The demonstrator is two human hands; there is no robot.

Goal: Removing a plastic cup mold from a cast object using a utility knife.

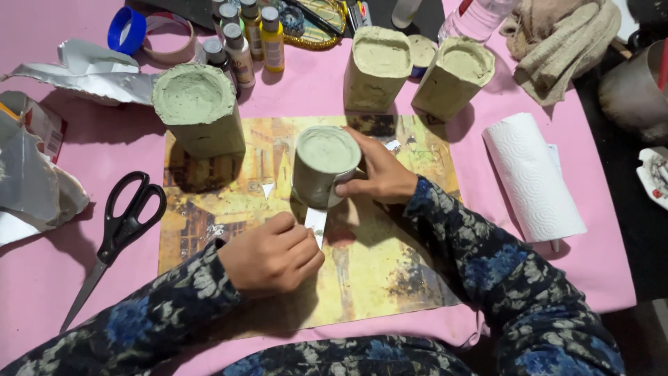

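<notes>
The right hand (pixel 379 174) clasps a round grey-green plaster-coated jar (pixel 323 166) on the yellow printed mat (pixel 376 271), just beyond the left hand (pixel 273 254), whose fingers pinch a thin white paper strip (pixel 316 224) touching the jar's base.

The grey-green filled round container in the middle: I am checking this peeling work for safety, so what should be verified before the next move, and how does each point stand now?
1. Right hand steadies the grey-green filled round container: ok, fingers wrap its side.
2. Container upright on the yellow printed mat: ok.
3. Left hand grips the pale strip at the container's base: ok, though what is inside the closed fist cannot be seen.
4. Whether that strip is a blade or peeled wrapping: cannot tell.
5. Black-handled scissors away from both hands: ok, lying on the pink tablecloth.
6. White paper towel roll near the right sleeve: ok, apart from it.
</notes>
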